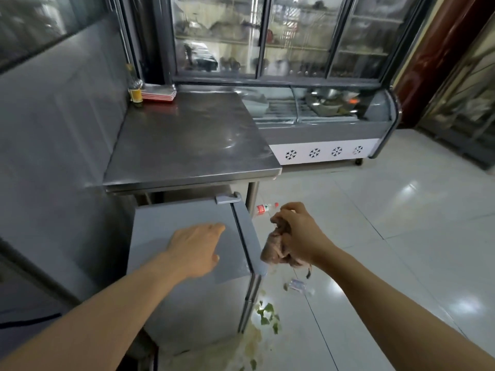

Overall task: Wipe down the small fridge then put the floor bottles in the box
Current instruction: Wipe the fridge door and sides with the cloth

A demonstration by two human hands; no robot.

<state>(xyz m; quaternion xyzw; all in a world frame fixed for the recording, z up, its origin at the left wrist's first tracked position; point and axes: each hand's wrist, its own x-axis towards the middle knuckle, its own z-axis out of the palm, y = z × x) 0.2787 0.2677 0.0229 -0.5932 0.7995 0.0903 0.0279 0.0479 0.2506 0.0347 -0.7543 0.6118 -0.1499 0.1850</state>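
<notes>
Small fridge (187, 263) stands on the floor under the front edge of the steel worktable (187, 140), against the grey wall panel; its grey top faces up, door edge on its right side. Top looks plain and dry, no visible streaks; I cannot judge whether it has been wiped.

Left hand (197, 247) lies flat on the fridge top, fingers together and extended, holding nothing. Right hand (297, 234) is off the fridge, just beside the door edge, above the floor, fingers clamped on a bunched brownish rag (276, 253) that hangs below the fist and does not touch the fridge.

Floor: one clear bottle with red label and red cap (265, 208) lies on its side by the table leg. A second clear crushed bottle (297, 286) lies near the fridge's front corner. Green scraps and a pale wet smear (265, 319) sit at the fridge base.

No box is in view.

Judgement: task is in its first stage. Wiping is in hand at best; both visible bottles remain on the floor, so the collecting step has not begun, and the box must be located first
</notes>
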